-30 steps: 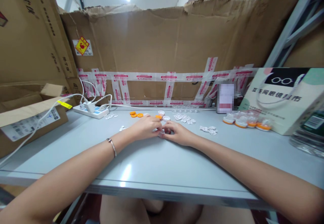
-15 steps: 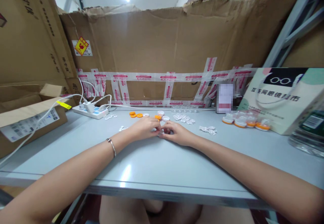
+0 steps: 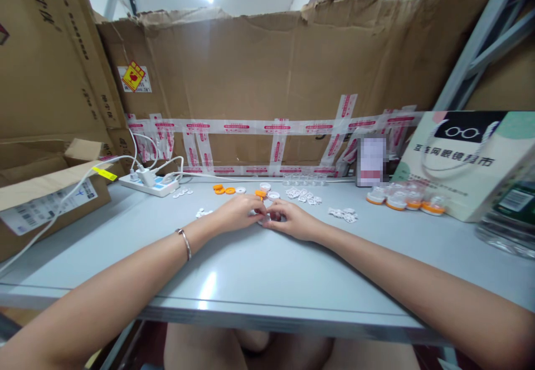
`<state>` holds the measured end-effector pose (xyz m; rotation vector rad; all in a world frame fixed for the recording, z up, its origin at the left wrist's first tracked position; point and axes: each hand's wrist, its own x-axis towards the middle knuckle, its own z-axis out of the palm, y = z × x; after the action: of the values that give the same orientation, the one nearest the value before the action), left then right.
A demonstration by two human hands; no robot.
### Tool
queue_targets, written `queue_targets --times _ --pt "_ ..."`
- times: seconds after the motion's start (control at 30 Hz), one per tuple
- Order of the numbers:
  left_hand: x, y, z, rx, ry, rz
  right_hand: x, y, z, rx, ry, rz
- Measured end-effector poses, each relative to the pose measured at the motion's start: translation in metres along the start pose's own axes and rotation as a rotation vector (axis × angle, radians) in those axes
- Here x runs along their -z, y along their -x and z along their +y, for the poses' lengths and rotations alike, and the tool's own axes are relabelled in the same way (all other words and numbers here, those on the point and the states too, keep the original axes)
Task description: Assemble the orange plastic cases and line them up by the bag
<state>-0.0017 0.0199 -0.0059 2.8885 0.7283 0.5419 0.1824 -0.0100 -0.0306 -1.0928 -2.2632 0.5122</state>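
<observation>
My left hand and my right hand meet near the middle of the table, fingertips bent together. Between them is a small clear and white piece, mostly covered by my fingers; its kind I cannot make out. Both hands are closed on it. Just behind the fingers lie an orange ring-shaped part and white round rings. More orange rings sit further left. Small white flat parts lie beside my left wrist, and piles of similar white pieces spread beyond my right hand.
Several finished-looking clear domes with orange bases stand at the right, by a paper bag and a bottle. A phone leans at the back. A power strip and an open carton are on the left.
Both hands stay in nearly the same place around the small piece; the fingers shift only slightly. Nothing else has visibly moved on the table.
</observation>
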Motion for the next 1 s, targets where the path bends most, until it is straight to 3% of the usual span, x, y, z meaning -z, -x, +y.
queue_targets --times 0.13,0.3,0.53,0.77,1.0 --pt "-0.005 -0.001 -0.002 0.090 0.197 -0.008 -0.001 -0.001 0.002 0.001 0.002 -0.005" --pt "-0.006 0.000 -0.002 0.165 0.280 -0.007 -0.002 -0.001 0.004 -0.004 -0.012 0.020" --pt "0.005 0.005 -0.004 0.089 0.197 0.016 0.001 0.001 0.006 -0.036 -0.022 0.048" --pt "0.001 0.006 -0.005 0.043 0.127 -0.001 0.000 0.003 0.004 -0.062 -0.093 0.150" --pt "-0.001 0.006 -0.004 0.019 0.119 0.001 0.000 0.005 0.000 -0.093 -0.169 0.145"
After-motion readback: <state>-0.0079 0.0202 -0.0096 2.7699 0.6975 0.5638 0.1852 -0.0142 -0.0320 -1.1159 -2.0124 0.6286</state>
